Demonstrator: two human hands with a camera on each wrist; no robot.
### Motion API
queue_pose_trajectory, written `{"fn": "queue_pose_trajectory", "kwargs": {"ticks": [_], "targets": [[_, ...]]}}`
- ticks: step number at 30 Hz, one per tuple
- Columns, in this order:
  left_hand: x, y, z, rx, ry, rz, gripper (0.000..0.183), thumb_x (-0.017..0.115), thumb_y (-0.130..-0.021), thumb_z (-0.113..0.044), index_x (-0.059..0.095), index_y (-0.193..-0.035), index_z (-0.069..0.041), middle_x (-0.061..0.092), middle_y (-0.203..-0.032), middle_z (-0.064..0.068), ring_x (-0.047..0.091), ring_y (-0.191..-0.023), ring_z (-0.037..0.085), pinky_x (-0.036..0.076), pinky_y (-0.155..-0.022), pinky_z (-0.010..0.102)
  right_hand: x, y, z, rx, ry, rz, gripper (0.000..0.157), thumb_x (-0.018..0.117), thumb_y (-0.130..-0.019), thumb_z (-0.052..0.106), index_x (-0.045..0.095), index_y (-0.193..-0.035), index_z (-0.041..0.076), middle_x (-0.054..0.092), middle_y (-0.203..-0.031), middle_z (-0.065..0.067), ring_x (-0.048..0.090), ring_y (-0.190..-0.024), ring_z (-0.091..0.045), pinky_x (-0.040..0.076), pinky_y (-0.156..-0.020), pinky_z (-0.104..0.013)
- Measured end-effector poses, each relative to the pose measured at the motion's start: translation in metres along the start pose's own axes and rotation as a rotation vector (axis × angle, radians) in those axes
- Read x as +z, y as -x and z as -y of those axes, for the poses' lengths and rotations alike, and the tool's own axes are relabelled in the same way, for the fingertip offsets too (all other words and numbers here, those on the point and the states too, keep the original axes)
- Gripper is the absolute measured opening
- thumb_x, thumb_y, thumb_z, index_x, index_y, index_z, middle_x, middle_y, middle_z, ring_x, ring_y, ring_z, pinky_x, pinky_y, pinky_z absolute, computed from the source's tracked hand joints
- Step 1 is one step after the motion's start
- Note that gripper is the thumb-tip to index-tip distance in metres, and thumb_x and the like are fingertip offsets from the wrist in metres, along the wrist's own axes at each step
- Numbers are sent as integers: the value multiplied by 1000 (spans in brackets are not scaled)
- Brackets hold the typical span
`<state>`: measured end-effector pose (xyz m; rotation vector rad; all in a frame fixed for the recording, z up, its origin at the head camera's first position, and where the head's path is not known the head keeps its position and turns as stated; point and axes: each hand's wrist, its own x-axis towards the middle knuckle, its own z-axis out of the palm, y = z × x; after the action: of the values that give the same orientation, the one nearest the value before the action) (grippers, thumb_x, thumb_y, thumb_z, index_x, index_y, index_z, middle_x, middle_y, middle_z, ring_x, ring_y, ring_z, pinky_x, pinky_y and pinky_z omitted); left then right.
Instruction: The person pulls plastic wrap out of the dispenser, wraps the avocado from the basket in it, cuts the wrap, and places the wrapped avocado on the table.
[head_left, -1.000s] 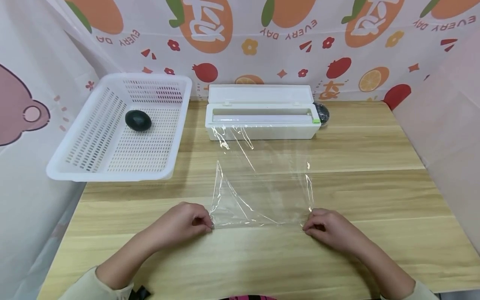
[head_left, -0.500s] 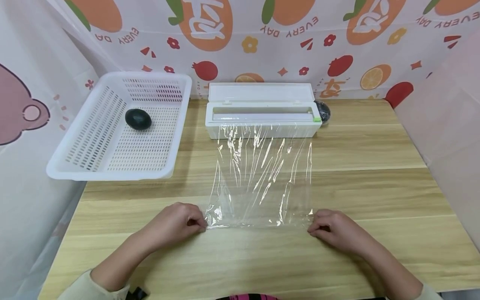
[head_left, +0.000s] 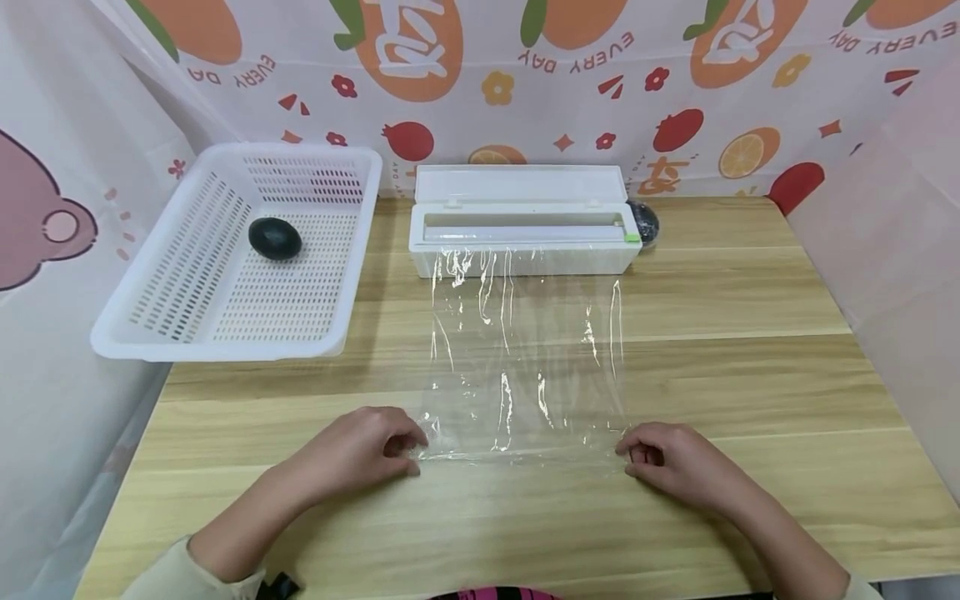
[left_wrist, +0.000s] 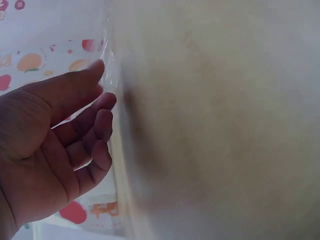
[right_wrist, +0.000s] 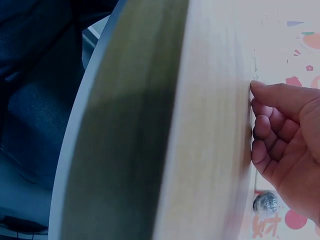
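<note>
A sheet of clear cling film (head_left: pixel 525 358) runs from the white cling film dispenser box (head_left: pixel 517 262) toward me and lies over the table. At its near left corner, my left hand (head_left: pixel 367 450) rests with thumb and forefinger apart, fingertips at the film's edge. My right hand (head_left: pixel 671 458) is at the near right corner, thumb and fingers slightly apart and loosely curled. In the left wrist view the left hand (left_wrist: pixel 55 135) shows a gap between thumb and fingers. The right wrist view shows the right hand (right_wrist: pixel 295 135) with bent fingers; the film is barely visible there.
A white perforated basket (head_left: pixel 101 333) stands at the left with a dark egg-shaped object (head_left: pixel 275 239) in it. Behind the dispenser's right end sits a dark, shiny wrapped object (head_left: pixel 645 223). The dispenser lid (head_left: pixel 517 184) is up. A printed curtain (head_left: pixel 562 108) hangs behind the table (head_left: pixel 757 375).
Both hands pinched the film's near corners before; thumbs and fingers have now parted there. The film was pulled taut and wrinkled half a second ago and lies slacker now.
</note>
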<state>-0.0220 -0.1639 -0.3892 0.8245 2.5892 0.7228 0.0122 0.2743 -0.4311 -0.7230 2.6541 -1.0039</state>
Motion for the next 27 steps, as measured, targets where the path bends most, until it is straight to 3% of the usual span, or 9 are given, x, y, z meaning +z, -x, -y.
{"fn": "queue_pose_trajectory", "kwargs": {"ticks": [5,7,10,14,16,21,23,27], "targets": [[-27,7,-1,6,-10,-10,33,85,-74,-31,75,-101,-16,64,-86,-12,53,-71,4,46,-63,21,2,-4,0,-83,45,-51,21,78,-82,7,71,-88,25,58,-79,20,51,-69,5,47,-59,-16],[-46,10,0,-3,-6,-26,33,82,-78,-31,74,-105,-13,66,-86,-11,55,-72,3,49,-63,20,2,-6,0,-104,64,-70,19,78,-82,8,72,-88,25,59,-81,20,51,-70,5,47,-60,-16],[-79,10,7,-32,-2,-102,27,76,-85,-27,73,-108,-12,70,-90,-9,61,-77,3,54,-67,22,3,-8,1,-110,94,-97,18,78,-82,8,72,-88,24,59,-81,21,51,-71,6,47,-60,-15],[-130,-2,33,-116,-21,-249,16,71,-92,-24,75,-105,-15,72,-91,-4,62,-79,9,52,-66,22,5,-7,2,-113,121,-137,20,79,-79,5,72,-85,23,58,-78,21,49,-70,7,45,-60,-14],[-155,-12,54,-181,-37,-279,20,68,-94,-27,74,-108,-13,72,-96,3,61,-83,16,51,-68,25,6,-5,2,-116,121,-152,22,80,-77,3,72,-84,22,58,-78,20,49,-69,7,45,-59,-14],[-198,-33,112,-354,-103,-188,51,59,-97,-40,57,-131,-2,60,-122,24,57,-105,40,49,-83,51,8,-3,5,-109,102,-145,21,80,-78,3,72,-84,22,59,-79,20,49,-69,7,45,-58,-14],[-207,-38,130,-394,-141,-140,61,59,-97,-40,47,-139,3,51,-132,31,50,-118,48,43,-93,62,9,-5,6,-105,93,-134,20,79,-79,4,72,-85,22,59,-80,19,49,-70,7,46,-58,-15],[-217,-45,153,-454,-218,-66,78,65,-95,-33,27,-150,7,30,-147,38,30,-133,55,26,-107,69,8,-11,8,-98,98,-133,21,80,-79,6,72,-86,24,58,-79,21,49,-70,7,46,-59,-15]]}}
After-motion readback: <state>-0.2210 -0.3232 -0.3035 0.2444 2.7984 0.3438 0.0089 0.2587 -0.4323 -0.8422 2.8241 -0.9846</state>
